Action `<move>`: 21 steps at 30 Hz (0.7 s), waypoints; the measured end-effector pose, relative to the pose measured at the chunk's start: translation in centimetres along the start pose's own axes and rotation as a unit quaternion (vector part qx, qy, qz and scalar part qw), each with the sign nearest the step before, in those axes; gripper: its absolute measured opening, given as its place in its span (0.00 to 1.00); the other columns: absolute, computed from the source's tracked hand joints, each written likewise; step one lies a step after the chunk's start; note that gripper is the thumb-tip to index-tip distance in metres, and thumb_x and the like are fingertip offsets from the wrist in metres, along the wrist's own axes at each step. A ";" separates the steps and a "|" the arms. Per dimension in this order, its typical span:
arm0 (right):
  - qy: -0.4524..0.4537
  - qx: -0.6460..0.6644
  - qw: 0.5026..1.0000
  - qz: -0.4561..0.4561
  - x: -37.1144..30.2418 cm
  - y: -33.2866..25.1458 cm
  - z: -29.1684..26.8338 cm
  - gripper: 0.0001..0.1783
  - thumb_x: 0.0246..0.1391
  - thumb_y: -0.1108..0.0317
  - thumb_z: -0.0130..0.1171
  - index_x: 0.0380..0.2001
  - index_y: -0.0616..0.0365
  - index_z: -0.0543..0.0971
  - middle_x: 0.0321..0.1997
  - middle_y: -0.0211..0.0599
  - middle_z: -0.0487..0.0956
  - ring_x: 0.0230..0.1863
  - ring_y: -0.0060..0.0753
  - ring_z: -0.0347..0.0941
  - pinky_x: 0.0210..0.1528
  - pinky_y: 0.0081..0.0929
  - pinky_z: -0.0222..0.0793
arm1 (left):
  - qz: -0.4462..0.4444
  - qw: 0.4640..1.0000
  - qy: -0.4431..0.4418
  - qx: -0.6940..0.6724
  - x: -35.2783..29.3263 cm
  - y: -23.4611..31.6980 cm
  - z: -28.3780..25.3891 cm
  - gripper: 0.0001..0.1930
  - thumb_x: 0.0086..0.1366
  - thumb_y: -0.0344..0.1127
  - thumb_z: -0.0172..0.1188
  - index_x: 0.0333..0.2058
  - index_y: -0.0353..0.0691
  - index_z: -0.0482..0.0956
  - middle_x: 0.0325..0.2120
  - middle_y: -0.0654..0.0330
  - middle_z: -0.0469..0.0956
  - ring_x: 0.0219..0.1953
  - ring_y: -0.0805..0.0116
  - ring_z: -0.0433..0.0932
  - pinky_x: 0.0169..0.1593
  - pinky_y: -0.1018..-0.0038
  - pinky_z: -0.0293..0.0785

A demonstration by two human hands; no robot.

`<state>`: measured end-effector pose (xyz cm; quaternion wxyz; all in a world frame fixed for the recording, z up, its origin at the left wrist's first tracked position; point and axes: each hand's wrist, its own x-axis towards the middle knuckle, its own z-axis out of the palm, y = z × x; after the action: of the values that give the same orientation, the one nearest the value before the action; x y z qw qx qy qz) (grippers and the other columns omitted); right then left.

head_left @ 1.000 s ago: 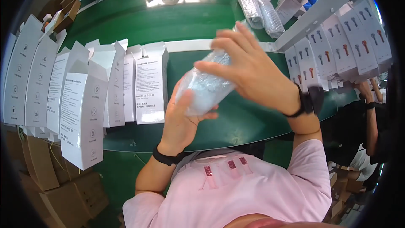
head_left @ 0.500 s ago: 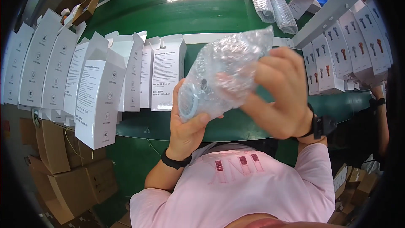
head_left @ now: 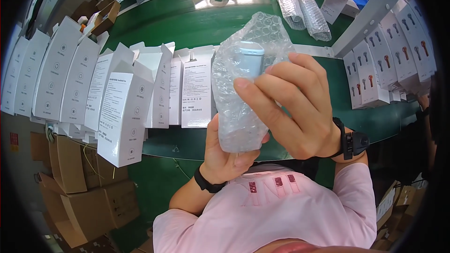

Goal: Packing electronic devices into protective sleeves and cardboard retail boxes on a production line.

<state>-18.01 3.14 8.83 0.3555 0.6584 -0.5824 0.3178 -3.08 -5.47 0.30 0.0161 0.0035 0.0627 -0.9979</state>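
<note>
A light blue handheld fan [head_left: 251,58] lies inside a clear bubble-wrap bag [head_left: 234,112], its blocky end showing through the plastic near the top. My left hand [head_left: 229,161] is closed around the lower end of the bag and keeps it upright above the table edge. In front of the bag's right side is my right hand [head_left: 300,107], fingers bent and apart, fingertips at the plastic over the fan. Whether those fingertips press on it I cannot tell.
White printed cartons [head_left: 119,119], several with open flaps, stand in a row at left. More boxes with fan pictures [head_left: 368,77] are stacked at right. Two bubble-wrapped pieces [head_left: 314,16] lie on the green table [head_left: 187,23] beyond. Brown cardboard boxes [head_left: 89,201] sit below left.
The bag has turned from slanted to upright, bringing the fan's blocky end to the top. My right hand has come off the bag's upper corner and moved left, with fingers spreading. The view has shifted slightly.
</note>
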 end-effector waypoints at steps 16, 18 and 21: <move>-0.152 0.101 0.879 0.440 -1.7 14.1 9.1 0.47 0.54 0.36 0.57 0.61 0.69 0.67 0.54 0.62 0.77 0.57 0.54 0.74 0.60 0.38 0.66 | 0.027 0.934 0.215 0.285 -0.3 1.0 -1.2 0.30 0.68 0.55 0.55 0.60 0.42 0.65 0.51 0.59 0.75 0.54 0.65 0.73 0.54 0.66 0.72; -0.205 -0.056 0.864 0.457 -2.3 21.8 10.9 0.48 0.53 0.31 0.54 0.56 0.71 0.71 0.47 0.63 0.80 0.50 0.58 0.77 0.53 0.42 0.71 | -0.022 0.924 0.248 0.291 0.1 0.7 -1.6 0.26 0.69 0.49 0.57 0.57 0.38 0.67 0.51 0.59 0.75 0.53 0.67 0.74 0.54 0.64 0.73; -0.287 -0.111 0.833 0.460 -5.0 26.5 15.4 0.44 0.49 0.35 0.59 0.49 0.73 0.74 0.41 0.66 0.80 0.45 0.62 0.78 0.49 0.45 0.74 | -0.015 0.837 0.239 0.492 1.6 0.6 -3.0 0.28 0.68 0.45 0.59 0.60 0.37 0.65 0.53 0.53 0.74 0.49 0.61 0.77 0.50 0.62 0.75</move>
<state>-44.88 -8.94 -1.12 0.0557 0.3318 -0.9253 0.1748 -4.64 -5.76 -2.73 -0.0181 0.2480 -0.4345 -0.8656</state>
